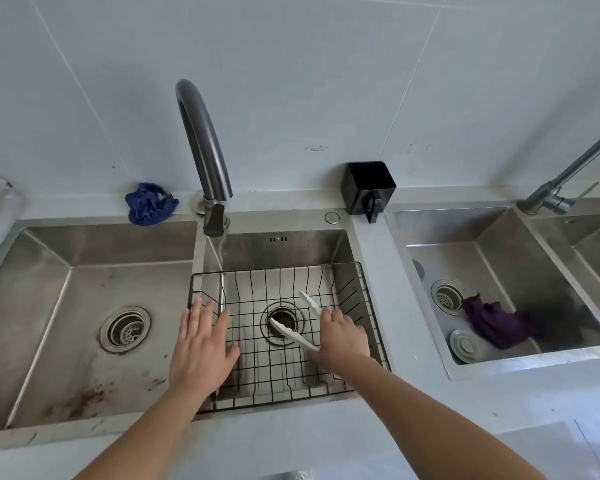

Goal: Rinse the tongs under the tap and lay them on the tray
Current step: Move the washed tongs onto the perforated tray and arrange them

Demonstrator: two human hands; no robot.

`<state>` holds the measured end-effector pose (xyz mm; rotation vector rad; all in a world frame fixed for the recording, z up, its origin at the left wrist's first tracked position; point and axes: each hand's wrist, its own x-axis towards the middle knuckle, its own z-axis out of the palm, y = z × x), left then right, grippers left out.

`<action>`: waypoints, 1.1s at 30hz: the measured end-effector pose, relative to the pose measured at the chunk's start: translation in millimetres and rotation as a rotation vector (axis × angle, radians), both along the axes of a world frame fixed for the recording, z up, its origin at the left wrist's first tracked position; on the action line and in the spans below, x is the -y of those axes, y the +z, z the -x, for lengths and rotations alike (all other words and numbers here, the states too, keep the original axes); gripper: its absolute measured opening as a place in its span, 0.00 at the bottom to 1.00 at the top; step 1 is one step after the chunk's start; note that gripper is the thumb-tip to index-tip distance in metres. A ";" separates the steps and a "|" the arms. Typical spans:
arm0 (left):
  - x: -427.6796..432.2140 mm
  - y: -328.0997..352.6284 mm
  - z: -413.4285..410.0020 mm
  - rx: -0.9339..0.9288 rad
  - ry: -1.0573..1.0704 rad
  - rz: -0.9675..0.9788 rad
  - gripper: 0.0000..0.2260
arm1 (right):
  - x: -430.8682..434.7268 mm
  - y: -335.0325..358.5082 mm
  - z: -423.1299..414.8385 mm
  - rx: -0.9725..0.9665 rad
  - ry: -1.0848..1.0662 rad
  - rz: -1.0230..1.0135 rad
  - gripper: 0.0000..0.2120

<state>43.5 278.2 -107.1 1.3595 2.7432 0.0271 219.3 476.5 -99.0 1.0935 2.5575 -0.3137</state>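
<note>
So the right hand (343, 336) has the white tongs (291, 333). Its fingers are curled tight round the hinge end, and the two arms of the tongs splay apart toward 10 and 11 o'clock, out over the drain of the middle sink (326, 247). They sit low inside the black wire tray (374, 313) that rests in that basin; can't tell if the tips actually touch the wires.

The left hand (201, 348) is at 9 o'clock of the tongs, flat and palm down, fingers straight and spread. It holds nothing and is over the tray's left rim.

The tap (205, 143) stands at 12 o'clock from the left hand, with its spout over the tray's far left corner, and a thin stream of water seems to fall from it. The tongs are well to the right of that stream.

On the surface (499, 403) at the back there's a crumpled blue cloth (149, 202) at 11 o'clock of the tray and a black box (368, 187) at 1 o'clock. Over at 3 o'clock a separate basin holds a purple cloth (496, 322), with a second tap (568, 178) behind it.
</note>
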 end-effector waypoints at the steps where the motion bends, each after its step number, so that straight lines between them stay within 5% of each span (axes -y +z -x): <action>1: 0.0 0.7 0.3 0.009 0.006 -0.006 0.30 | -0.2 2.9 -1.0 -0.033 -0.010 0.014 0.43; 11: 3.7 20.2 2.4 0.089 0.111 -0.095 0.29 | 5.2 46.5 10.8 -0.289 -0.067 0.107 0.36; 33: 146.7 110.8 3.5 -0.087 0.609 -0.205 0.29 | 102.9 112.2 120.2 -0.433 0.426 0.158 0.39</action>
